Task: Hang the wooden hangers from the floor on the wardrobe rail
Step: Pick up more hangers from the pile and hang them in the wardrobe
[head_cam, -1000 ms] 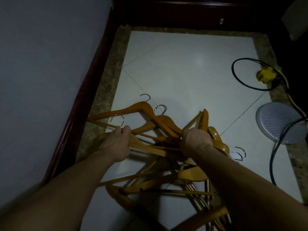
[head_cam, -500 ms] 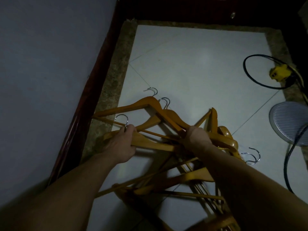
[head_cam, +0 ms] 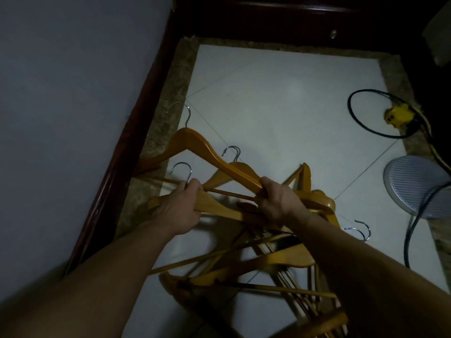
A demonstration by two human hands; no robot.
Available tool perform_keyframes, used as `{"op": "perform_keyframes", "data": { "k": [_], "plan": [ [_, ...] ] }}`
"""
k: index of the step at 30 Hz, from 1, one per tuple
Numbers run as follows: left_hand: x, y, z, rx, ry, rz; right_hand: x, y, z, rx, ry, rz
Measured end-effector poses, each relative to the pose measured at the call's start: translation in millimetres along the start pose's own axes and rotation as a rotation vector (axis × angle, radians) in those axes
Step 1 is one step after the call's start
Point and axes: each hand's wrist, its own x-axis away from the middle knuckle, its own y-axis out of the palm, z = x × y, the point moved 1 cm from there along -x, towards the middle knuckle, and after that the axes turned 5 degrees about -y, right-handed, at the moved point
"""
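1. Head view: left hand is clenched around the neck of a wooden hanger, just below its hook.
2. Right hand grasps the top hanger; below both hands, the hanger pile lies on the floor.

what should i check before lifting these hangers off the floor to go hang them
1. Left hand gripping a hanger just below its metal hook: ok.
2. Right hand closed on the arm end of the top hanger: ok.
3. Held hangers free of the pile: not ok, bars and arms cross under both hands.
4. Loose hooks clear of snagging: cannot tell.
5. Black cable and yellow plug away from the pile: ok, they lie apart to the right.
6. Wardrobe rail in sight: not ok, out of view.
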Motion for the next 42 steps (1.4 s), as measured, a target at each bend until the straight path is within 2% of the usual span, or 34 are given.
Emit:
{"op": "perform_keyframes", "data": {
  "k": [7,11,15,20,26,32,35,37,42],
  "plan": [
    [4,-35,28,-0.002,0.113,0.139,19,-34,-6,-0.189,0.079,0.014],
    [8,-75,56,-0.012,0.188,0.232,35,-67,-25,-0.167,0.096,0.014],
    [19,-124,87,-0.071,0.215,0.281,54,-103,-43,-0.046,0.086,0.043],
    [36,-187,122,0.009,0.253,0.349,85,-165,-80,-0.194,0.046,0.055],
    [60,-270,175,0.031,0.333,0.526,122,-247,-122,-0.059,0.018,0.106],
    [81,-351,231,0.050,0.385,0.754,158,-318,-165,0.073,0.014,0.278],
    [92,-395,253,0.170,0.345,0.805,177,-353,-182,0.054,-0.003,0.345],
    [102,-424,266,0.147,0.294,0.863,193,-377,-192,0.045,-0.024,0.394],
    [136,-487,314,0.020,0.224,0.733,247,-441,-224,0.020,-0.061,0.422]
  ]
}}
